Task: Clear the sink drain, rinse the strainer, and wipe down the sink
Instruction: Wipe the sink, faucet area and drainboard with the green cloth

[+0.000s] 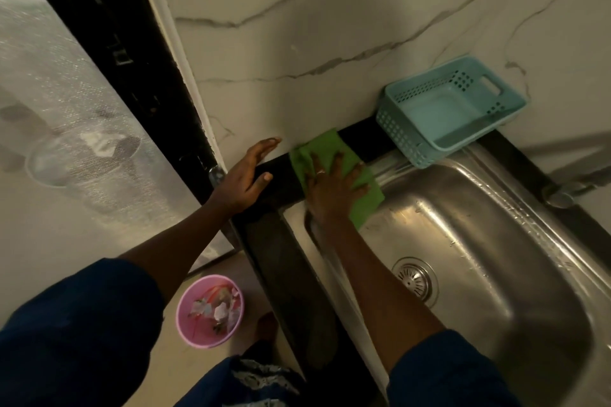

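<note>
The person's right hand (pixel 334 190) lies flat on a green cloth (pixel 365 196), with the fingers spread out and straight. It presses the cloth down on the back left corner of the sink (pixel 479 241), where the shiny rim meets the black counter (pixel 281 180). Part of the cloth hangs over the rim into the sink. The left hand (pixel 244 177) is open too. It rests flat on the black counter just beside the cloth, and its fingertips reach the white wall (pixel 330 26). It holds nothing. The round strainer (pixel 415 279) sits in the drain hole at the bottom of the sink, close to the right arm. A light blue basket (pixel 396 129) stands on the counter behind the sink, against the wall. The tap (pixel 562 195) is at the far right edge. Down on the floor, to the left of the counter, there is a pink bucket (pixel 185 324) with bits of rubbish inside it.
</note>
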